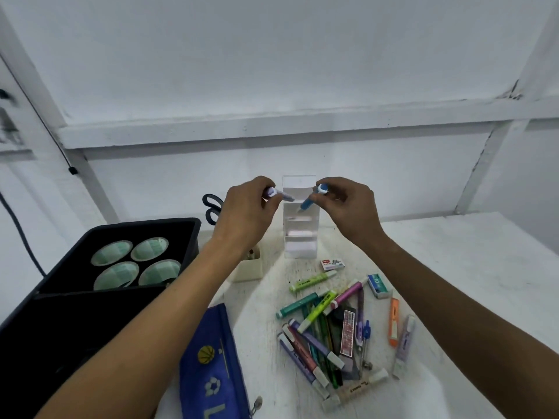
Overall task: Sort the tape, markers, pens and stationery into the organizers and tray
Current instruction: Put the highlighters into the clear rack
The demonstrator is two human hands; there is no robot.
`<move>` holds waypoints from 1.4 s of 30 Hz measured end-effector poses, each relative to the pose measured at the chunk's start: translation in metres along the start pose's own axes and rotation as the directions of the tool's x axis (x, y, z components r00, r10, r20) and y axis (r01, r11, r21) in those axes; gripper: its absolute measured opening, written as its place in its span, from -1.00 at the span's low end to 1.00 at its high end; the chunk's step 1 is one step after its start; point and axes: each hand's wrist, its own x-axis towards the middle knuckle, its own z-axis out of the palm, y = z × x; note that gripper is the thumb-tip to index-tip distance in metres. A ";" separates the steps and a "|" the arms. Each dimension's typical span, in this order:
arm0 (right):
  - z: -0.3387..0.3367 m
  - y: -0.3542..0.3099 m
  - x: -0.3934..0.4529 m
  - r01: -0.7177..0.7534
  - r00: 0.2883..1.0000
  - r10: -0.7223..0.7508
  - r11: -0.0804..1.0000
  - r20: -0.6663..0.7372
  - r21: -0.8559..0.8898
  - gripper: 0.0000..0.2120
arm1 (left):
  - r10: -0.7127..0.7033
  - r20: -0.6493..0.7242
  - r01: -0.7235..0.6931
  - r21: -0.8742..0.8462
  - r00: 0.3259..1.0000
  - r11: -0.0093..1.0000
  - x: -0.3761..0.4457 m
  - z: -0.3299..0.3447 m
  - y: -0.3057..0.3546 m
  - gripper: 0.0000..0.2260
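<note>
Above the clear organizer [299, 219], the left hand [246, 213] holds a purple marker [279, 194] in its grip; the right hand [352, 207] pinches a blue marker [311, 199].

A clear acrylic stepped organizer [298, 225] is standing upright at the back of the white table [453, 255]. A purple marker with a white cap [279, 194] and a blue marker with a white cap [311, 199] are being held tilted over its top. A small cream plastic holder [249, 269] is sitting just left of the organizer. A black plastic tray [121, 237] is lying at the left, holding four rolls of clear tape [136, 263]. A heap of coloured highlighters and pens [326, 328] is lying on the table near the front.
</note>
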 end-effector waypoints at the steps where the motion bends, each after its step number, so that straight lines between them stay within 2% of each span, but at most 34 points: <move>1: 0.000 -0.002 0.001 0.004 1.000 -0.004 0.999 -0.011 0.035 -0.87 | 0.010 -0.010 -0.011 -0.007 1.000 1.000 0.002 0.000 0.000 -0.87; 3: 0.003 -0.003 0.004 0.014 1.000 -0.012 0.997 -0.027 0.072 -0.89 | 0.036 -0.016 -0.036 0.011 0.999 0.999 0.006 0.003 -0.001 -0.88; 7: 0.012 0.008 0.006 0.052 0.998 -0.052 0.999 -0.022 0.009 -0.85 | 0.065 0.031 -0.065 0.030 0.997 0.997 0.014 0.016 -0.011 -0.85; 10: 0.020 0.021 0.006 0.076 0.997 -0.076 0.996 0.014 -0.039 -0.83 | 0.084 0.106 -0.097 0.123 0.991 0.988 0.021 0.031 -0.019 -0.84; 14: 0.030 0.037 0.007 0.105 0.992 -0.099 0.991 0.079 -0.078 -0.82 | 0.104 0.175 -0.133 0.163 0.979 0.978 0.027 0.046 -0.025 -0.86; 17: 0.038 0.049 0.012 0.111 0.987 -0.086 0.976 0.137 -0.187 -0.82 | 0.107 0.220 -0.148 0.184 0.970 0.972 0.032 0.054 -0.028 -0.85; 23: 0.046 0.058 0.021 0.045 0.993 -0.005 0.937 0.116 -0.346 -0.82 | 0.067 0.309 -0.119 0.153 0.949 0.981 0.048 0.061 -0.033 -0.85; 27: 0.049 0.056 0.028 0.084 0.986 -0.010 0.892 0.165 -0.445 -0.85 | 0.061 0.364 -0.120 0.142 0.929 0.982 0.057 0.067 -0.039 -0.86; 37: 0.051 0.054 0.032 0.158 0.969 -0.053 0.886 0.242 -0.436 -0.86 | 0.051 0.329 -0.066 0.036 0.943 0.997 0.056 0.074 -0.050 -0.85; 42: 0.052 0.060 0.031 0.172 0.963 -0.058 0.884 0.263 -0.434 -0.81 | 0.006 0.321 -0.025 0.056 0.947 0.998 0.057 0.072 -0.046 -0.85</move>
